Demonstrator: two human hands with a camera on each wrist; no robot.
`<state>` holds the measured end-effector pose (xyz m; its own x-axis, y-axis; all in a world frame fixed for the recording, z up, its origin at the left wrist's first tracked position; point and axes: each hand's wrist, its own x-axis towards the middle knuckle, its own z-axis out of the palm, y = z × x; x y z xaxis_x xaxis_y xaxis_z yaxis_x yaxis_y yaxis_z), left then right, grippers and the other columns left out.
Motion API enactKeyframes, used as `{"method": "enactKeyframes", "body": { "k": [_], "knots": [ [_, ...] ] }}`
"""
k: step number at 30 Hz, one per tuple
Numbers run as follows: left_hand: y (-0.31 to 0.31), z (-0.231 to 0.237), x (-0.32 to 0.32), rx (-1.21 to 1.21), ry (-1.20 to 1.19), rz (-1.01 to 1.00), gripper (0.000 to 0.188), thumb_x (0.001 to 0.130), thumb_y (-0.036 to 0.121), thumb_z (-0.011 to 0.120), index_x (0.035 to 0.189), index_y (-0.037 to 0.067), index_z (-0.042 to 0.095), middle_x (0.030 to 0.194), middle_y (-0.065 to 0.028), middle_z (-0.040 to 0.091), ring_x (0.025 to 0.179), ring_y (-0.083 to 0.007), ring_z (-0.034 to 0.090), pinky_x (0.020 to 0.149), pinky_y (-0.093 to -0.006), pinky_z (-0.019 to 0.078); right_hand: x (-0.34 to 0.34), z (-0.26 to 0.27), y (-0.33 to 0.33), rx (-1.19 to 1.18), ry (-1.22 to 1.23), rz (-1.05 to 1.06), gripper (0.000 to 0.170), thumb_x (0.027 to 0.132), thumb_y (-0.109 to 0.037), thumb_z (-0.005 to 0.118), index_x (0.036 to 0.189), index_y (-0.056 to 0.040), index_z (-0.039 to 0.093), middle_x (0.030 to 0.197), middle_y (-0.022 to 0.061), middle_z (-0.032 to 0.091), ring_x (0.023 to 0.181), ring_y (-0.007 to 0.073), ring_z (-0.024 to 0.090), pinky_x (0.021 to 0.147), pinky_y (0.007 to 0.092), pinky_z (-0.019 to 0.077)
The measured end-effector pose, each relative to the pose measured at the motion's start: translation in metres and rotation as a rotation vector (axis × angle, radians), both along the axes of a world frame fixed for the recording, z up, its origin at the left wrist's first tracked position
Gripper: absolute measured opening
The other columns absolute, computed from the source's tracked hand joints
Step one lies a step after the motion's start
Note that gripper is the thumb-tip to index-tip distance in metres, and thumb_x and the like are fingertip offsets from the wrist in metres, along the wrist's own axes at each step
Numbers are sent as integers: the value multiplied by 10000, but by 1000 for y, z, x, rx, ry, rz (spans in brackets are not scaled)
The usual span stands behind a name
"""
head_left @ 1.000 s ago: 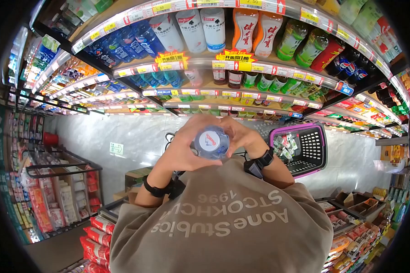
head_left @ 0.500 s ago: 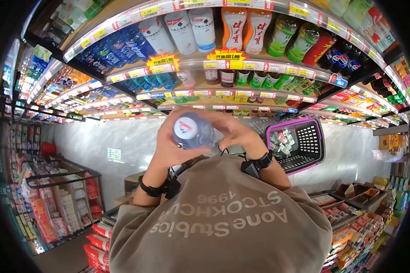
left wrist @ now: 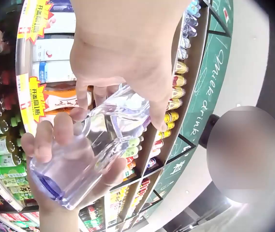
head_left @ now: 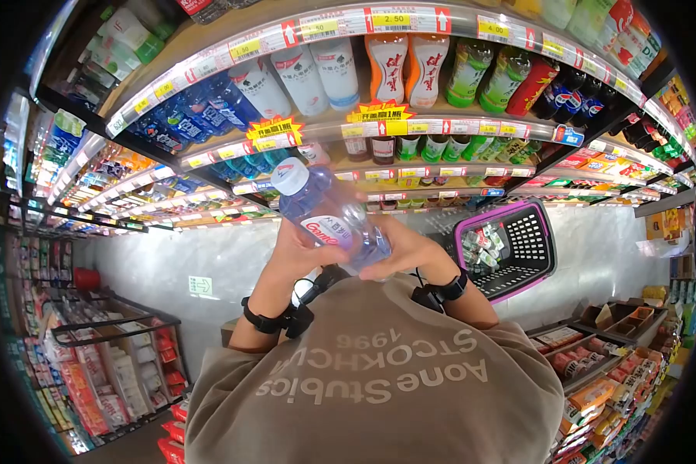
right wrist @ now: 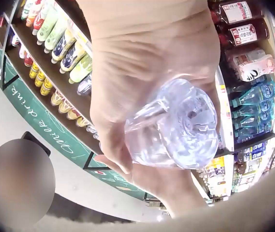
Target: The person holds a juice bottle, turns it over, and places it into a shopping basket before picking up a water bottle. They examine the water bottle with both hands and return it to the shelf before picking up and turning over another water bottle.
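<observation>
A clear plastic bottle (head_left: pixel 317 195) with a white cap and a white label with red script is tilted, its cap toward the upper left in the head view. My left hand (head_left: pixel 295 249) grips its middle near the label, thumb across the front. Around the base curls my right hand (head_left: pixel 404 246). The left wrist view shows the fingers of the right hand (left wrist: pixel 55 137) wrapped about the lower bottle (left wrist: pixel 79 159). In the right wrist view the ribbed bottom of the bottle (right wrist: pixel 190 128) faces the camera.
Drink shelves (head_left: pixel 441 127) with price strips fill the view ahead. A black shopping basket (head_left: pixel 527 240) with a purple rim, holding several small packs, stands on the floor (head_left: pixel 595 263) to the right. Low goods racks (head_left: pixel 120 363) stand at the left and behind right.
The bottle has gone from cap facing the camera to lying tilted, its label now in view. My right hand came away from its side and now holds the base.
</observation>
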<state>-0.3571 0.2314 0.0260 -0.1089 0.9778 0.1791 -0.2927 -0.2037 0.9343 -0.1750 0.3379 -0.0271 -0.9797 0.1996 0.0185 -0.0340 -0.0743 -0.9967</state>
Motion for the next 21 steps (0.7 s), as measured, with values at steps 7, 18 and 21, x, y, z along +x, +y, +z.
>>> {"method": "enactKeyframes", "body": {
  "k": [7, 18, 21],
  "knots": [
    [1, -20, -33, -99, 154, -120, 1163, 685, 50, 908, 1594, 58, 182, 1550, -123, 411, 1417, -235, 418, 1161, -399, 325, -24, -10, 4, -351, 175, -38, 755, 731, -268, 893, 1350, 0, 554, 1246, 86, 636, 1150, 183, 589, 994, 346, 471],
    [25, -10, -85, -89, 144, -168, 1154, 690, 124, 915, 1600, 38, 212, 1496, -107, 484, 1367, -234, 473, 1138, -417, 357, -60, -14, 22, -256, 198, -111, 762, 757, -179, 899, 1406, -27, 531, 1311, 91, 630, 1202, 178, 579, 1023, 359, 464],
    [38, -10, -102, 19, 292, -208, 1090, 690, 132, 918, 1577, 35, 292, 1496, -100, 490, 1384, -224, 464, 1143, -411, 353, -69, -11, 25, -223, 205, -141, 803, 744, -194, 912, 1423, -27, 516, 1336, 98, 620, 1228, 186, 564, 1045, 375, 450]
  ]
}}
